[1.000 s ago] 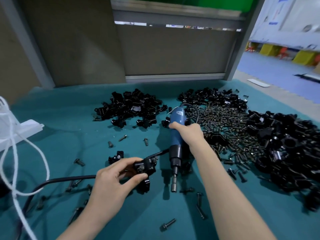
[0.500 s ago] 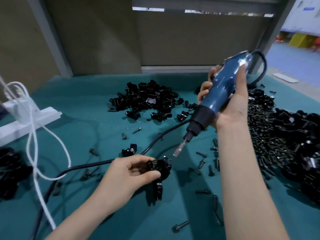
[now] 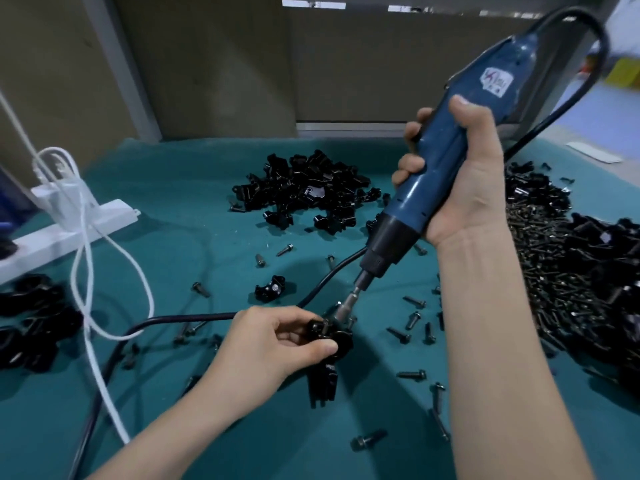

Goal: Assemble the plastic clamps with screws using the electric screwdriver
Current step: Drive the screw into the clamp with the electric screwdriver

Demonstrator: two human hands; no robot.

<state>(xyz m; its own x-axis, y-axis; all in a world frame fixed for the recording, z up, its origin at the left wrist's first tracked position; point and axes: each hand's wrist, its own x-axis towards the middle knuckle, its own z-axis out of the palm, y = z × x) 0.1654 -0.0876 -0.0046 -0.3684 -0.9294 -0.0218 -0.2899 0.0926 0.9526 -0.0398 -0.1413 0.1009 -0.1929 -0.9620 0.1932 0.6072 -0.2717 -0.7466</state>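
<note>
My left hand (image 3: 273, 344) pinches a black plastic clamp (image 3: 334, 344) low over the teal table, thumb and fingers curled round it. My right hand (image 3: 460, 174) grips the blue electric screwdriver (image 3: 446, 157), tilted with its bit (image 3: 346, 308) pointing down-left onto a screw at the clamp's top. A pile of black clamp parts (image 3: 308, 188) lies at the table's middle back. A heap of dark screws (image 3: 540, 251) spreads to the right, partly hidden by my right forearm.
Loose screws (image 3: 412, 318) lie scattered around my hands, and a single clamp piece (image 3: 270, 289) sits behind my left hand. The tool's black cable (image 3: 194, 318) runs left across the table. A white power strip (image 3: 69, 226) with white cords stands left. More black parts (image 3: 31, 320) lie far left.
My right hand lifted the screwdriver off the table, raised it, then brought its bit down onto the clamp. My left hand kept holding the clamp.
</note>
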